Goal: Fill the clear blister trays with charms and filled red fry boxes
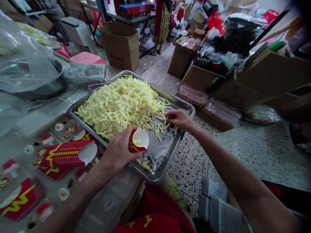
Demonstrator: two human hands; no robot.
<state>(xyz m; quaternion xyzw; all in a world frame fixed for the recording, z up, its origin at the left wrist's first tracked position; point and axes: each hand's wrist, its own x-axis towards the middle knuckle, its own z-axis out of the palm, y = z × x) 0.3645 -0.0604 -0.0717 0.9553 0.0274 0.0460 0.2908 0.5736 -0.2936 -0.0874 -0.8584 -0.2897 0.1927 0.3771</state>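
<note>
A red fry carton (134, 141) with a white inside is in my left hand (118, 146), fingers wrapped round it over the tray's near edge. A few pale pieces show inside its mouth. My right hand (179, 119) is at the right edge of a big heap of pale yellow fries (121, 103), fingers curled together and pinching at loose fries; its fingertips are partly hidden. The heap fills the far left of a metal tray (163, 172). Broken bits and white powder lie on the tray's near right.
A stack of flat red fry cartons (63, 158) lies on the plastic-covered table to the left. A metal bowl (48, 87) under clear plastic stands behind it. Cardboard boxes (120, 45) and bagged goods crowd the speckled floor. Another person's legs (157, 42) show at the back.
</note>
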